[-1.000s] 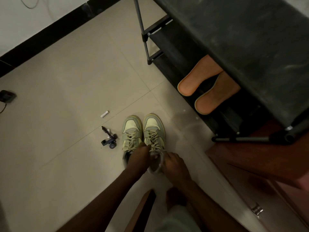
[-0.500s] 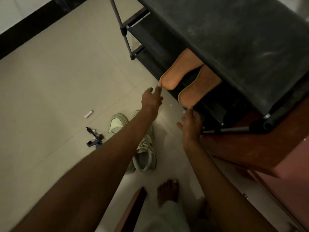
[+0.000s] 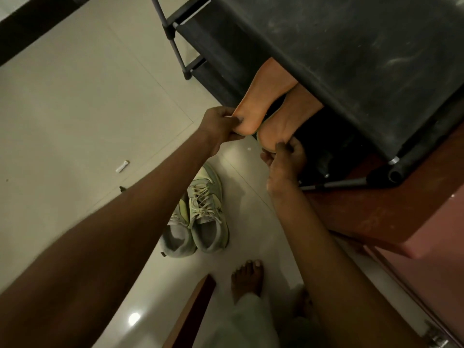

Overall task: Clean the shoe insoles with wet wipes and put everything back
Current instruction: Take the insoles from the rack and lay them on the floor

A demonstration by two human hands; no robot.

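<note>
Two orange insoles stick out from a lower shelf of the black shoe rack [image 3: 351, 46]. My left hand [image 3: 221, 124] pinches the near end of the left insole [image 3: 261, 96]. My right hand [image 3: 286, 156] grips the near end of the right insole [image 3: 288, 116] from below. The far halves of both insoles are hidden under the rack's top. A pair of pale green sneakers [image 3: 200, 214] stands on the floor between my forearms, laces loose; the left shoe is partly hidden by my left arm.
Tiled floor [image 3: 75, 109] stretches to the left, with a small white object [image 3: 122, 166] lying on it. A red-brown cabinet [image 3: 389, 209] stands at the right beside the rack. My bare foot [image 3: 247, 277] and a wooden edge [image 3: 193, 307] are near the bottom.
Both hands left the sneakers, reached up to the rack and closed on the ends of the two insoles. The camera moved closer to the rack.
</note>
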